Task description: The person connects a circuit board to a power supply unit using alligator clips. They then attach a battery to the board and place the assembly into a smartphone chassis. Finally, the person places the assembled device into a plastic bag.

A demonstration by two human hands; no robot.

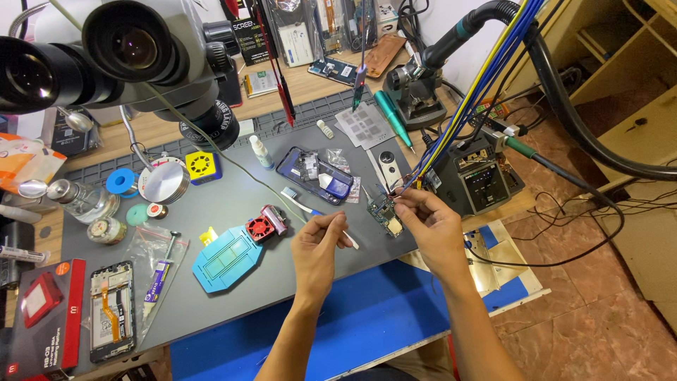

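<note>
The left hand (315, 248) is curled nearly closed, thumb and fingertips pinched together on a thin white stick (343, 235) that slants out toward the right and ends just short of the board. The right hand (431, 227) is also mostly closed: its thumb and forefinger pinch a small circuit board (384, 212) by its right edge, the other fingers loosely bent behind. The board is held just above the grey mat (233, 296), near the mat's right edge, with a bundle of blue and yellow wires (465, 99) running up from it toward the top right. The two hands are near each other but not touching, with the stick's tip between them.

On the mat just left of the board lies a toothbrush (300, 203), and beyond it an opened phone (314, 174). Left of the left hand are a small red fan (265, 224) and a light blue jig (227, 257). Another opened phone (111, 310) lies at the mat's front left corner, beside a syringe in a bag (156, 276). A microscope (113, 53) hangs over the back left corner. A dark station (483, 185) sits past the mat's right edge, behind the right hand.
</note>
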